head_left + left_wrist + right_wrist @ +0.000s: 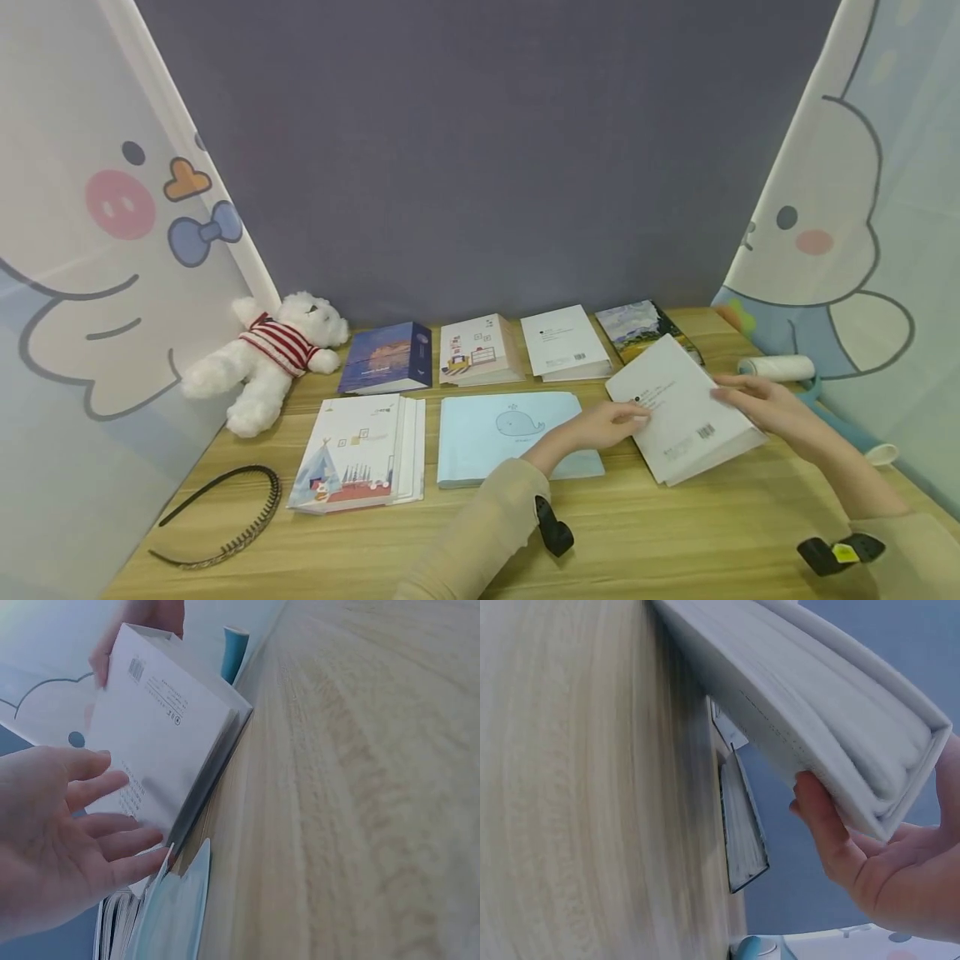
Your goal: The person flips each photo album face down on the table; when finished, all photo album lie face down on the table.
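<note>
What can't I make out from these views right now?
Fine print on the held white book: too small in the head and left wrist views.
Landscape-cover book, part of its lower edge: behind the held white book, head view.
Whale-cover book, part of its right side: under the left hand, head view.

We log wood-grain table [360, 550]: books [476, 346] in two rows, plush bear [277, 346] and headband [272, 504] left, roller [783, 367] right.
</note>
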The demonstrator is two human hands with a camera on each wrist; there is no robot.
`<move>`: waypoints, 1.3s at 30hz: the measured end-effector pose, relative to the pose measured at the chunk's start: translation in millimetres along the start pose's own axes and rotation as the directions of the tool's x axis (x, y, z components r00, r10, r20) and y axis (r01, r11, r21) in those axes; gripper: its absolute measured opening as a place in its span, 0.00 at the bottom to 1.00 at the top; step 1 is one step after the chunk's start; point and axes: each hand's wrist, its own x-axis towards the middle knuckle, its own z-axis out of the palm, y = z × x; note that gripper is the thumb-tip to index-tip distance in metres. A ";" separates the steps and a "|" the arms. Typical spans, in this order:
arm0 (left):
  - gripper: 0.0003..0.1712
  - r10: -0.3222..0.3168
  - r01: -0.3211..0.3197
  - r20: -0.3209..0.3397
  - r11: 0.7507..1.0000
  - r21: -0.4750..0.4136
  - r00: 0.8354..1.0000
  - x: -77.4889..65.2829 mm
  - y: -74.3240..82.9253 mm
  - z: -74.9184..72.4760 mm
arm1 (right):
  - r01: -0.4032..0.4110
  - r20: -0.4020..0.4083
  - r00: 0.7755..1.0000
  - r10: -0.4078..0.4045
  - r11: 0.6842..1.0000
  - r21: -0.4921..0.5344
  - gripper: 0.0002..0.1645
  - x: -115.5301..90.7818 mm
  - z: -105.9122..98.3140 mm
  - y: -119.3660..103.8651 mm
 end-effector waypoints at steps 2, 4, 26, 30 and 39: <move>0.22 -0.027 0.028 -0.009 1.000 0.010 1.000 -0.2 -0.8 -0.3 | -0.035 0.015 0.999 0.034 0.998 0.044 0.41 0.5 -0.3 3.7; 0.22 -0.053 0.053 -0.010 0.998 0.022 0.999 -0.4 -1.9 0.0 | -0.063 0.025 0.998 0.061 0.994 0.084 0.41 0.7 0.2 7.1; 0.23 -0.079 0.082 0.071 0.996 -0.038 0.994 -0.6 -2.5 1.8 | -0.109 0.045 0.992 0.115 0.988 -0.106 0.41 12.1 7.8 28.6; 0.24 -0.076 0.083 0.094 0.994 -0.073 0.993 2.3 -2.2 5.1 | -0.074 0.034 0.996 0.080 0.987 -0.142 0.38 11.6 5.0 29.8; 0.26 -0.086 0.102 0.116 0.985 -0.139 0.989 4.8 -6.7 6.3 | -0.081 0.005 0.996 0.083 0.981 -0.176 0.38 13.2 1.5 30.4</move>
